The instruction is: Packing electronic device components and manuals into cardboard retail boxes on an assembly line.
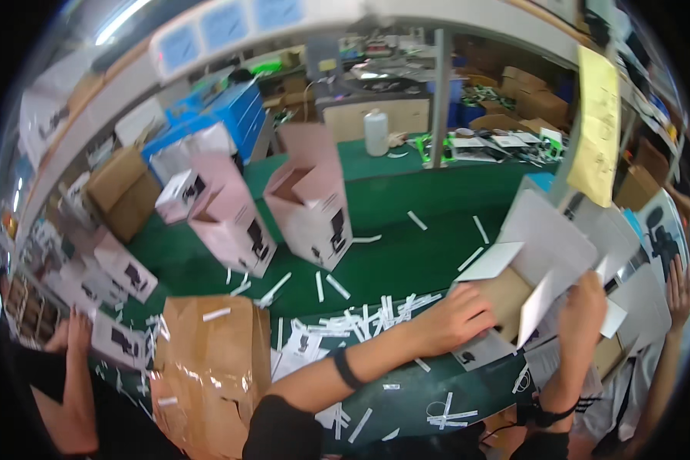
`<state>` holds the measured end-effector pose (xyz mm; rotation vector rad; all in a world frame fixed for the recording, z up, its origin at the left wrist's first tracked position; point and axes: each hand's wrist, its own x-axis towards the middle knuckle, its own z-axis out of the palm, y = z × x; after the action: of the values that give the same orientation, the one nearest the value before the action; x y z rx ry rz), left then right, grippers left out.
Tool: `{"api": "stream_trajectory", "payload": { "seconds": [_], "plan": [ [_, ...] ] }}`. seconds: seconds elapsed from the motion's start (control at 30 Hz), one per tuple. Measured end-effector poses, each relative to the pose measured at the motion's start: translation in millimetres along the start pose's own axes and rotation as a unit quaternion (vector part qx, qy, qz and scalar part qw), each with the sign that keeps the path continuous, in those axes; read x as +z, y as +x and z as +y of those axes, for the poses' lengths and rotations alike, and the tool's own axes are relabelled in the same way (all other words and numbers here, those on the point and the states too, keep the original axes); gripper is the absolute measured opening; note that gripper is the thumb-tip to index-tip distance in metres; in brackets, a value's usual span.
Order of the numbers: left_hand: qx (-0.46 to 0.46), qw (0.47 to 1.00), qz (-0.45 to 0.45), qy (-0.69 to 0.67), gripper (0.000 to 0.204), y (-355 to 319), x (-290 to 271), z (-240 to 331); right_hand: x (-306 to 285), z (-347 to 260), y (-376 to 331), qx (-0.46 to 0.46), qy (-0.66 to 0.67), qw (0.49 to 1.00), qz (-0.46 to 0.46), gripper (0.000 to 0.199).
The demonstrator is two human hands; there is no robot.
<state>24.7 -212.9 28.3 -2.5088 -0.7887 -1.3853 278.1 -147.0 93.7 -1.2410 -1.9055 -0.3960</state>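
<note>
An open carton [548, 234] with white flaps and a brown inside [506, 295] lies tilted at the right edge of the green table [406, 261]. My left hand [456, 316] reaches across from the lower middle, a black band on its wrist, and its fingers curl over the carton's near brown edge. A white flap [535, 310] of the same carton is gripped from the right by my right hand [583, 303]. A printed leaflet [479, 353] lies under the carton by my left hand.
Two pink cartons [310, 199] [230, 222] stand open mid-table. Brown wrapping paper [207, 360] lies at the near left amid several white paper strips [360, 314]. A white bottle [376, 132] and a metal post [439, 100] stand behind. Other people's hands [77, 330] [678, 284] show at both sides.
</note>
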Motion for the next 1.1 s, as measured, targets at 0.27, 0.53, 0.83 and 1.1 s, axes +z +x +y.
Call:
{"api": "stream_trajectory", "payload": {
  "seconds": [0.27,0.53,0.83,1.1],
  "plan": [
    [-0.015,0.986,0.104,0.131,0.044,10.5,-8.4,25.9,-78.8,-92.1,-59.5,-0.335,0.308,0.884,0.106,0.024],
    [-0.662,0.621,-0.224,0.356,0.094,-146.2,-100.7,165.2,41.4,-260.6,-30.3,-0.110,0.513,0.850,-0.046,0.024],
    [-0.646,0.602,-0.154,0.443,0.060,-182.8,-62.3,194.0,204.2,-360.6,38.1,-0.185,0.371,0.910,-0.013,0.032],
    [-0.714,0.524,-0.238,0.399,0.064,-242.6,-62.1,194.0,246.3,-401.7,44.9,0.019,0.397,0.912,-0.100,0.028]
  ]
}}
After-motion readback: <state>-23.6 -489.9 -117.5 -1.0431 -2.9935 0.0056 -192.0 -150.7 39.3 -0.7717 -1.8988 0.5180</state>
